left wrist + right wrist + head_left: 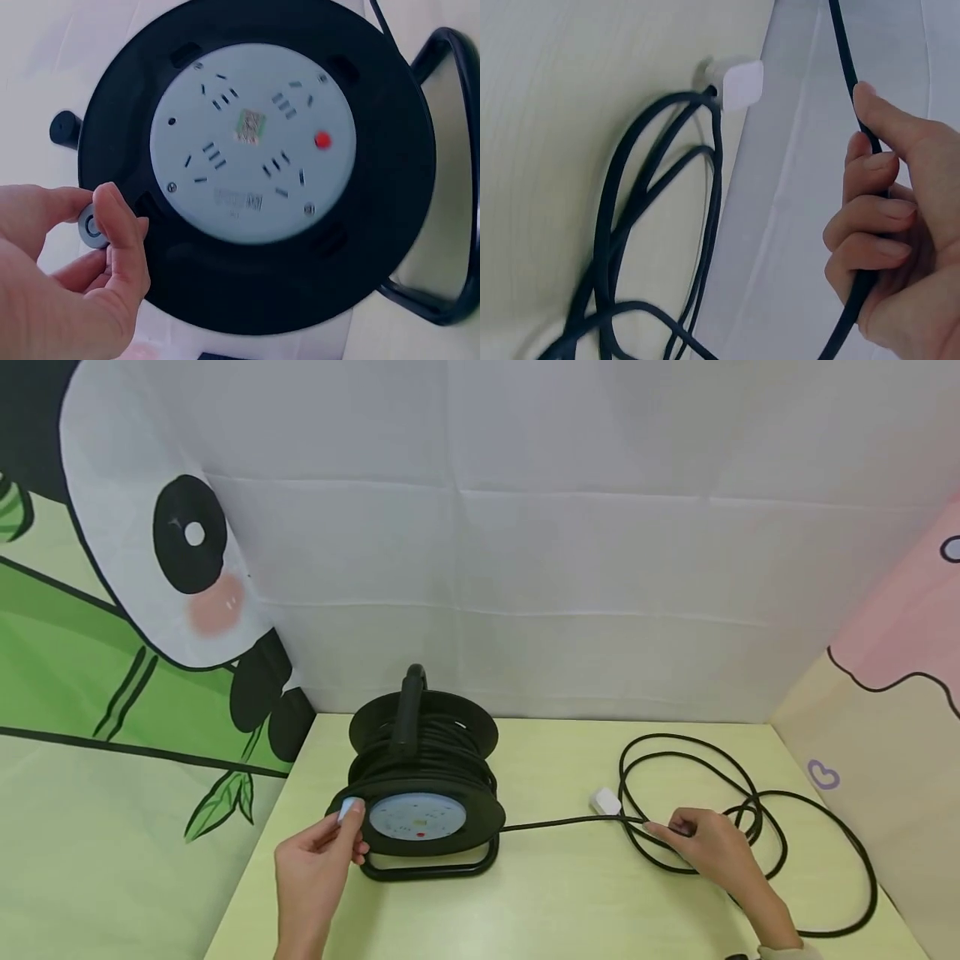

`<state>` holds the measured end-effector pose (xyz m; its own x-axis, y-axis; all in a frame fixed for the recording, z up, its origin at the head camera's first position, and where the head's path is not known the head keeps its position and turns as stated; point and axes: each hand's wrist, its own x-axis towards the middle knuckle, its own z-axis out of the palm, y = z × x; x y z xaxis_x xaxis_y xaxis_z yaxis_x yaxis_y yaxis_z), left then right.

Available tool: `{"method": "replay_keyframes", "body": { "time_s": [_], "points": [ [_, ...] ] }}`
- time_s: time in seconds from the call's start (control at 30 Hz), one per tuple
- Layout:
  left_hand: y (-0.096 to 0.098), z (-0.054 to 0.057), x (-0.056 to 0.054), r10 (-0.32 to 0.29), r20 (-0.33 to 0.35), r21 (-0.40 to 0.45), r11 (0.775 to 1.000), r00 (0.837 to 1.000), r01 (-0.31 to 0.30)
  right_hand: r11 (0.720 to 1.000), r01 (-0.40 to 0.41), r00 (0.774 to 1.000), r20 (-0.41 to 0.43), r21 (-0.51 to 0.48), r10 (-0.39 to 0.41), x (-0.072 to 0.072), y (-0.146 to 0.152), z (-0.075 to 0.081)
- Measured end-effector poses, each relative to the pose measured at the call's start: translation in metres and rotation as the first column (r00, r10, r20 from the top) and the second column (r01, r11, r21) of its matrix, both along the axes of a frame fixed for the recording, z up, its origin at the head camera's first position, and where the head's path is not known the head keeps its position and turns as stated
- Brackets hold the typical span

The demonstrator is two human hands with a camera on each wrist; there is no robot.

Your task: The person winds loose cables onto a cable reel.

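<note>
A black cable reel [480,817] stands on its tube frame at the table's middle, with black cable wound on its drum. Its front carries a pale round socket panel [225,172] with a red button [322,140]. My left hand [318,864] pinches the small grey crank knob [91,227] at the left of the front disc between thumb and finger. To the right, my right hand [712,847] holds the cable [845,56], its fingers curled round it and its thumb along it. From the reel the cable [555,822] runs nearly straight to that hand.
Loose cable loops [862,852] lie on the right side of the pale table [555,902]. A white plug [604,802] lies at the loops' left edge. A white cloth backdrop [570,560] rises behind, with printed cloths at both sides.
</note>
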<state>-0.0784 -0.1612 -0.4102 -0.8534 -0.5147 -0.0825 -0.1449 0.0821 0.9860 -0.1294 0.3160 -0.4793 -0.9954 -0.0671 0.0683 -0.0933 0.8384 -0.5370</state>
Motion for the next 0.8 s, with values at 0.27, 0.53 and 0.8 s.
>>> {"method": "replay_keyframes", "body": {
  "time_s": [0.27, 0.53, 0.8],
  "points": [
    [0.022, 0.007, -0.001, -0.04, -0.065, -0.089, 0.995, 0.997, 0.034, 0.995, 0.004, 1.0, 0.024, -0.099, -0.002, -0.003, -0.023, -0.003],
    [0.036, 0.012, -0.003, -0.13, -0.138, -0.106, 0.988, 0.982, 0.116, 0.989, -0.025, 1.0, 0.01, -0.144, 0.027, -0.013, -0.047, -0.007],
    [0.053, 0.013, -0.004, -0.204, -0.147, -0.096, 0.977, 0.968, 0.192, 0.983, -0.029, 0.999, 0.03, -0.18, 0.035, -0.021, -0.063, -0.007]
  ]
}}
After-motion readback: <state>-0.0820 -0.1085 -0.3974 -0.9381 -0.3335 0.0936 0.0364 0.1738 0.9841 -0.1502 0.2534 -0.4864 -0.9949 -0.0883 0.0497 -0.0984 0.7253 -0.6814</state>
